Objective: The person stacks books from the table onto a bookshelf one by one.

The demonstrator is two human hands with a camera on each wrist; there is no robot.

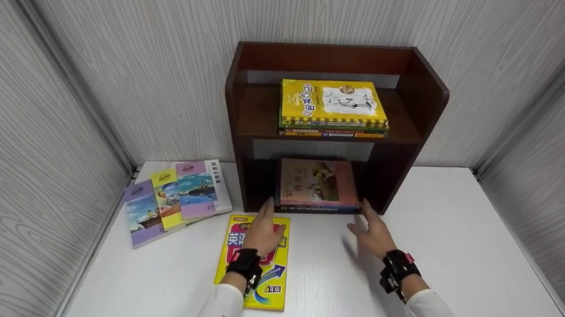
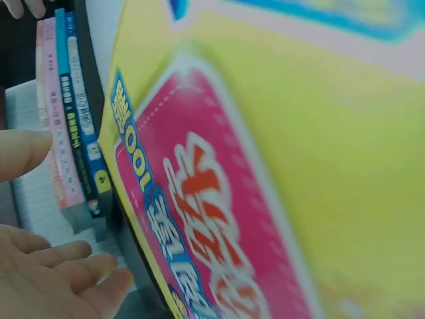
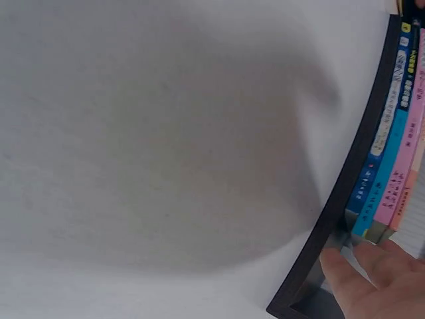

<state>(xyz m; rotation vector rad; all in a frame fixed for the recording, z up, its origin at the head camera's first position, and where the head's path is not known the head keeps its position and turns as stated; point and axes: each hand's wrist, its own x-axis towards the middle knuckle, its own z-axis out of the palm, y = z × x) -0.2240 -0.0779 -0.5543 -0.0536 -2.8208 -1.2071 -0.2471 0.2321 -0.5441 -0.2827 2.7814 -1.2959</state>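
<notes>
A stack of books (image 1: 317,184) with a pink cover on top lies flat on the lower shelf of a dark brown bookshelf (image 1: 236,92). Pink and blue spines face forward, seen also as book spines (image 3: 393,133) in the right wrist view. My left hand (image 1: 264,235) reaches over a yellow workbook (image 1: 275,275), its straight fingers at the stack's left front corner. At the right end is my right hand (image 1: 376,236), fingers extended and fingertips right at the stack's corner. Neither hand grips anything.
On the upper shelf rests another pile of books, a yellow comic book (image 1: 310,101) on top. Left of the shelf, several storybooks (image 1: 155,199) lie fanned and overlapping on the white table (image 1: 453,247). Striped panels (image 1: 46,90) enclose the table at the back and sides.
</notes>
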